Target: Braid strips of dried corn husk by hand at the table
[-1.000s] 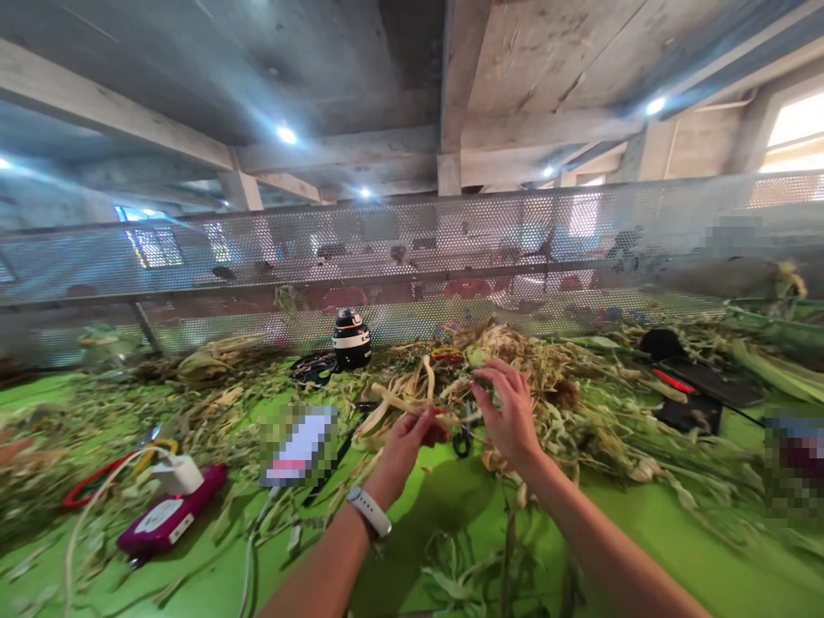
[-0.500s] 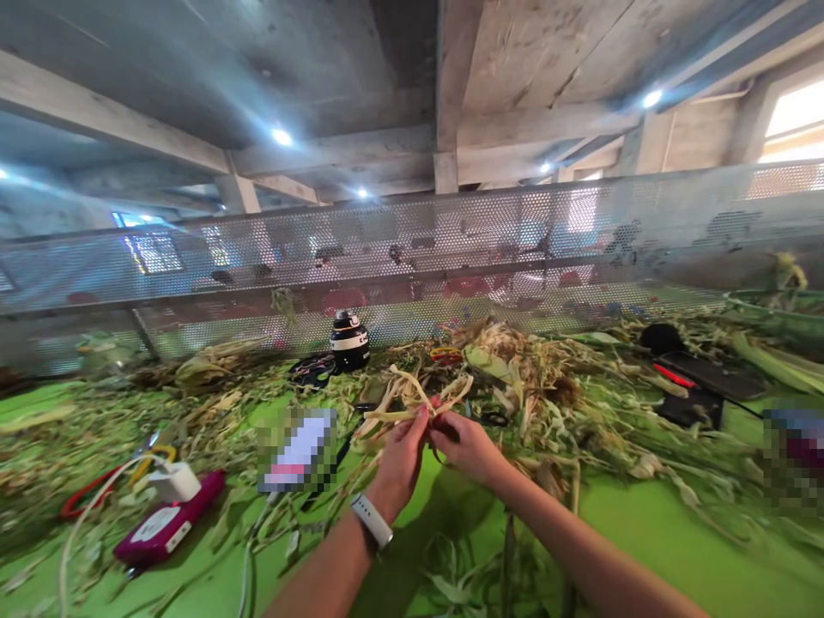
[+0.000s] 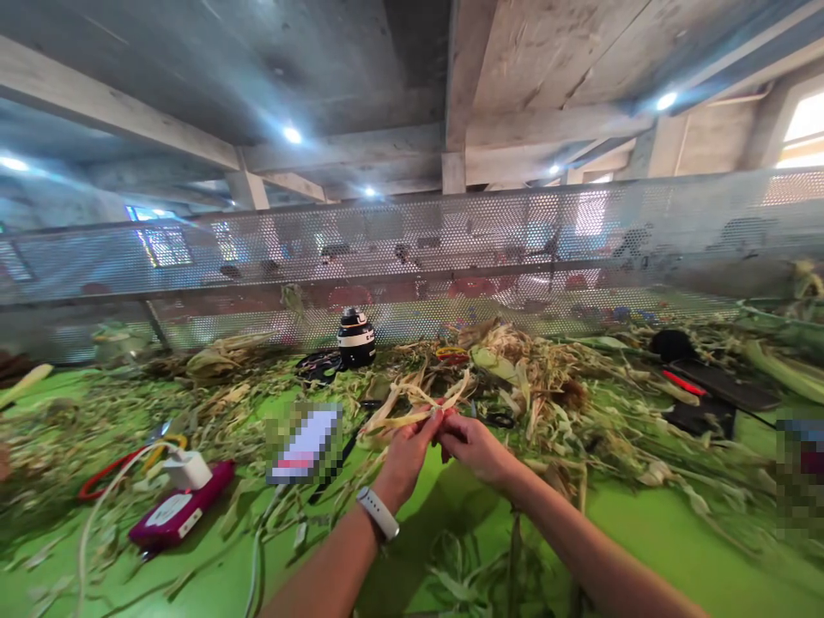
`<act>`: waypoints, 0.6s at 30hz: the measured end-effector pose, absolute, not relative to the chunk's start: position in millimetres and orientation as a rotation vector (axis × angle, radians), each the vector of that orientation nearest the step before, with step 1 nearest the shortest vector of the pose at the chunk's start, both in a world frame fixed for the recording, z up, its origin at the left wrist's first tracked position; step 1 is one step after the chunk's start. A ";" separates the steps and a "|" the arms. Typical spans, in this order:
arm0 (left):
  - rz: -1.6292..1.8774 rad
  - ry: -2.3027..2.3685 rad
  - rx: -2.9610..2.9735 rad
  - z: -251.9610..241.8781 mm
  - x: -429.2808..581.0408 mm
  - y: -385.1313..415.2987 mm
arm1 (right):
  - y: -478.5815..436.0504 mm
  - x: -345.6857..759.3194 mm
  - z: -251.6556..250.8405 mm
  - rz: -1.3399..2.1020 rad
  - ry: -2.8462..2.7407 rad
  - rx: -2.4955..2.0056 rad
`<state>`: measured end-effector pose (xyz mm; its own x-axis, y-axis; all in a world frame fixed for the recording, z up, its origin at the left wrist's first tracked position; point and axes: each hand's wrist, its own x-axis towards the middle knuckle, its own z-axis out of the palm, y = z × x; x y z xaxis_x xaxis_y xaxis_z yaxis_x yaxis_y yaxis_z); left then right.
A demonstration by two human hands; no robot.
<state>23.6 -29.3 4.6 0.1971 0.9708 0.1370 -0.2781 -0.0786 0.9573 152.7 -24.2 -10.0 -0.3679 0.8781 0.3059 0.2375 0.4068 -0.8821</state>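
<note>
My left hand (image 3: 409,451), with a white watch (image 3: 378,512) on the wrist, pinches a bundle of pale dried husk strips (image 3: 412,402) above the green table (image 3: 644,524). My right hand (image 3: 473,445) meets it fingertip to fingertip, closed on the same bundle, with something small and red between the fingers. Black-handled scissors (image 3: 499,420) lie just beyond my right hand among the husks.
A heap of dry husks and stalks (image 3: 547,378) covers the table's middle and back. A magenta power bank with a white charger (image 3: 180,498) and red cable lies left. A black-and-white jar (image 3: 356,338) stands by the perforated metal screen (image 3: 412,249). Dark flat devices (image 3: 708,395) lie right.
My right hand has come down from the raised husks to meet my left hand; both now pinch the bundle together. The view shifted slightly.
</note>
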 end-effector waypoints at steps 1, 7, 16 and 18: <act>1.254 0.807 1.176 3.9 23.3 -28.7 | -25.1 152.9 -9.3 0.940 -1.863 -0.965; 1.287 0.812 1.158 -1.1 24.5 -26.9 | -29.3 154.1 -4.6 0.782 -1.962 -1.008; 1.255 0.888 1.276 -1.4 18.5 -23.9 | -46.9 159.3 13.1 0.097 -1.915 -1.138; 1.187 0.887 1.380 -1.2 20.2 -25.1 | -46.6 163.8 19.5 -0.033 -1.803 -1.131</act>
<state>20.2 -25.1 -1.2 0.2298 0.9563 0.1807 -0.0972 -0.1622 0.9820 163.8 -46.6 19.5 -0.0972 0.6749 0.7315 0.7015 0.5678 -0.4307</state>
